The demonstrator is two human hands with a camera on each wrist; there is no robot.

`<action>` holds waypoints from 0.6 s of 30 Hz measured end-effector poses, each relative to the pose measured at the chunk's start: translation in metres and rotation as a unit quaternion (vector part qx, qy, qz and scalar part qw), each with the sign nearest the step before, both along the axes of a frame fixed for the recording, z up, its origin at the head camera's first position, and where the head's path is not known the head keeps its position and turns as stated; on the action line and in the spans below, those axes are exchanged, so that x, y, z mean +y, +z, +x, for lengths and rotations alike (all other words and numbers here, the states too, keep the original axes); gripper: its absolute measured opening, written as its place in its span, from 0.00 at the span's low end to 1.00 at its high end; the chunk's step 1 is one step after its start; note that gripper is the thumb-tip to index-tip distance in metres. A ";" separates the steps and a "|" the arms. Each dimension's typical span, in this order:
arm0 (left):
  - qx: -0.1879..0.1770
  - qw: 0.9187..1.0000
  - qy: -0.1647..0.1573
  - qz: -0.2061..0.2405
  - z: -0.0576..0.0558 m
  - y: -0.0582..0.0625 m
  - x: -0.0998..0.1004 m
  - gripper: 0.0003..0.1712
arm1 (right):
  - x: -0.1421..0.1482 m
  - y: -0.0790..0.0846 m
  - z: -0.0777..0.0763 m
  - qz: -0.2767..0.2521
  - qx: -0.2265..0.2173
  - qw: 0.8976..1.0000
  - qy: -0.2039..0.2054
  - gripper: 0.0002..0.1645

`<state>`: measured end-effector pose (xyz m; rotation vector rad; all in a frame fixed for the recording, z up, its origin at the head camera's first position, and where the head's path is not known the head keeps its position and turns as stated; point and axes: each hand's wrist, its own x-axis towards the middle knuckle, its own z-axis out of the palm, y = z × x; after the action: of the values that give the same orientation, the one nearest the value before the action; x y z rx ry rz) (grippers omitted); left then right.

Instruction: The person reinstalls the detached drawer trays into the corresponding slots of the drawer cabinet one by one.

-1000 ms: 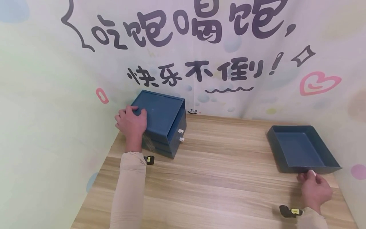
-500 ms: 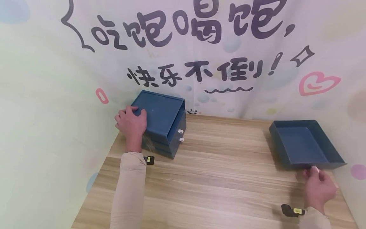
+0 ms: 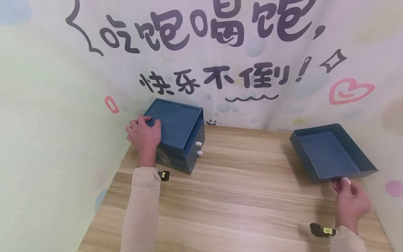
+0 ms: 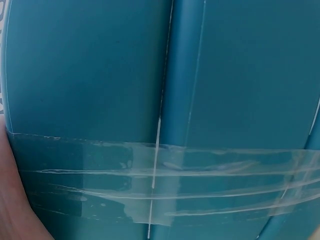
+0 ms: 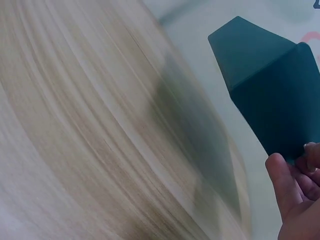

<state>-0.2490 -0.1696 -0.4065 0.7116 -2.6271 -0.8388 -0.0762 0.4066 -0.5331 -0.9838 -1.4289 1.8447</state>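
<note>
A dark blue drawer cabinet (image 3: 176, 122) stands at the back left, its top slot without a drawer. Below that slot, two closed drawers show white pull tabs (image 3: 199, 148). My left hand (image 3: 144, 134) rests on the cabinet's top at the left edge, fingers loosely bent. Clear tape (image 4: 150, 180) crosses the cabinet's side in the left wrist view. At the right, a loose blue drawer (image 3: 327, 155) hangs tilted above the table, nothing inside. My right hand (image 3: 351, 201) pinches the white tab on its front. The right wrist view shows the drawer's underside (image 5: 275, 95).
The wood-grain table (image 3: 239, 196) meets a white printed backdrop (image 3: 245, 112) at the back. Pale walls close in on both sides, the right one close to the loose drawer. The drawer's shadow (image 5: 195, 130) falls on the table and wall.
My right hand has raised the drawer off the table, moving it up and slightly away, its far end now swinging a little left. My left hand and the cabinet stay put.
</note>
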 end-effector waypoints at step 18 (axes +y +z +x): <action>-0.003 1.000 0.003 -0.002 -0.001 0.000 0.001 0.29 | -0.006 0.006 -0.009 0.036 0.017 0.999 0.019 0.08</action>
<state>-0.2500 -0.1682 -0.4065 0.7211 -2.6297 -0.8296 -0.0853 0.4005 -0.5267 -0.8913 -1.4933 1.8155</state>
